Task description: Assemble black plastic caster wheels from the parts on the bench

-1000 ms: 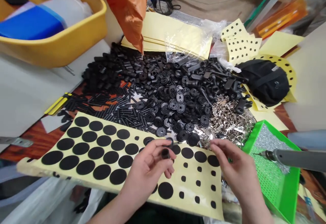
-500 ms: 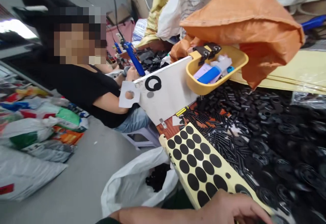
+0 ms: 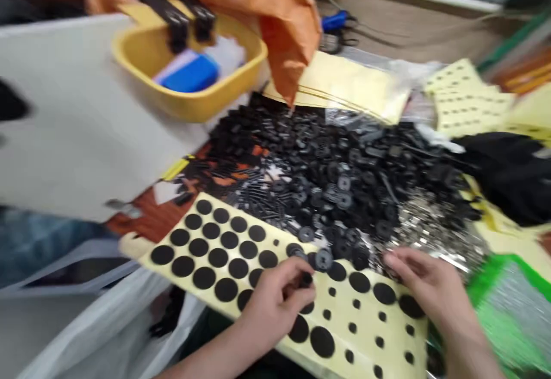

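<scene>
My left hand [image 3: 282, 290] is curled over the cream sheet [image 3: 316, 310] of black round stickers, thumb and fingers closed on a small black part [image 3: 306, 278]. Just beyond its fingertips a black disc [image 3: 323, 259] with a patterned centre lies on the sheet. My right hand [image 3: 430, 281] is beside the sheet's right end, at the near edge of a heap of shiny metal pieces [image 3: 424, 221]. Its thumb and fingers are drawn together; anything between them is too small and blurred to make out.
A heap of black plastic parts [image 3: 318, 166] spreads behind the sheet. A yellow bin [image 3: 193, 106] is clipped to a white board [image 3: 73, 120] at left. An orange sack [image 3: 275, 11] hangs behind. A green bag [image 3: 512, 304] is at right, a white sack [image 3: 116, 321] at lower left.
The view has swung right, so the co-worker is out of sight. My left hand shows more fully over the sticker sheet, and my right hand has come into view.
</scene>
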`<state>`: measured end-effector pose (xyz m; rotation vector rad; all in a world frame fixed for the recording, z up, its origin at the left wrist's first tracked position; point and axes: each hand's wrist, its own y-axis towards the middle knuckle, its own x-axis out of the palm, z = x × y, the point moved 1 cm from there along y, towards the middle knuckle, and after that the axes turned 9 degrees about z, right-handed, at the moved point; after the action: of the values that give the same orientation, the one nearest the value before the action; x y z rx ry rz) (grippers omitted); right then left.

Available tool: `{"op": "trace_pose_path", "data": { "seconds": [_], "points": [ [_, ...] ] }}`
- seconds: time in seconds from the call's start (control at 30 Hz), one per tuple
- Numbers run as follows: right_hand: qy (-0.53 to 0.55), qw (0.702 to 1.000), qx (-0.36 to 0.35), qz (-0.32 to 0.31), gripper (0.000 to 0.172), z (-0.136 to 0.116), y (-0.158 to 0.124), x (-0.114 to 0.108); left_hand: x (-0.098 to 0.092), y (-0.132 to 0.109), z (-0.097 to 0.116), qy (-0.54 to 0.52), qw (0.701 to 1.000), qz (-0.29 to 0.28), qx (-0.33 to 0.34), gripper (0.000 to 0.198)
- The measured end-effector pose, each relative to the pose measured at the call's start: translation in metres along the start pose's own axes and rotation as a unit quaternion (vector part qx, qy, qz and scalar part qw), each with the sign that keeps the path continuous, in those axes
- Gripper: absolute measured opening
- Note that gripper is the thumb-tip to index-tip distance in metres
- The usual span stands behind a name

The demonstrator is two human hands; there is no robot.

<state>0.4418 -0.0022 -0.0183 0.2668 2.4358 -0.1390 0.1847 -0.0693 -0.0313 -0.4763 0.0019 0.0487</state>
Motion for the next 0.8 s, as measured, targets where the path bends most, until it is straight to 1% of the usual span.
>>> {"op": "trace_pose_path", "data": {
  "seconds": [0.07, 0.17, 0.3, 0.43, 0.5, 0.57, 0.6, 0.63, 0.7, 0.73, 0.8],
  "points": [
    [0.019, 0.999, 0.050, -0.007, 0.046, 0.001, 0.004, -0.010, 0.006, 0.005, -0.001, 0.012, 1.000, -0.022, -0.005, 0.018],
    [0.038, 0.997, 0.074, -0.005, 0.048, -0.003, 0.008, -0.014, 0.013, 0.006, -0.002, 0.013, 0.999, -0.035, -0.009, 0.021],
    [0.025, 0.998, 0.061, 0.009, 0.046, -0.004, 0.008, -0.014, 0.015, 0.003, 0.000, -0.016, 0.999, -0.035, -0.024, 0.022],
    [-0.044, 0.998, 0.029, 0.035, 0.030, -0.001, 0.009, -0.010, 0.016, 0.002, 0.003, -0.025, 0.999, -0.041, -0.011, 0.018],
    [-0.101, 0.992, -0.019, 0.067, 0.024, -0.004, 0.008, -0.006, 0.018, 0.002, 0.001, -0.016, 0.999, -0.038, 0.008, 0.017],
    [-0.148, 0.978, -0.106, 0.099, 0.021, -0.013, 0.007, 0.002, 0.020, 0.001, -0.002, -0.003, 0.999, -0.034, 0.026, 0.016],
    [-0.157, 0.969, -0.160, 0.101, 0.020, -0.020, 0.006, 0.008, 0.020, 0.001, -0.004, 0.002, 0.999, -0.032, 0.033, 0.016],
    [-0.153, 0.962, -0.209, 0.088, 0.019, -0.027, 0.005, 0.014, 0.021, 0.001, -0.005, 0.005, 0.999, -0.028, 0.039, 0.017],
    [-0.127, 0.952, -0.278, 0.030, 0.018, -0.044, 0.004, 0.030, 0.022, 0.002, -0.006, 0.001, 0.999, -0.018, 0.043, 0.019],
    [-0.130, 0.946, -0.297, -0.003, 0.018, -0.052, 0.003, 0.038, 0.022, 0.001, -0.006, -0.004, 0.999, -0.014, 0.043, 0.020],
    [-0.177, 0.932, -0.310, -0.060, 0.017, -0.067, 0.002, 0.055, 0.022, 0.001, -0.006, -0.013, 0.999, -0.015, 0.042, 0.020]
  ]
}}
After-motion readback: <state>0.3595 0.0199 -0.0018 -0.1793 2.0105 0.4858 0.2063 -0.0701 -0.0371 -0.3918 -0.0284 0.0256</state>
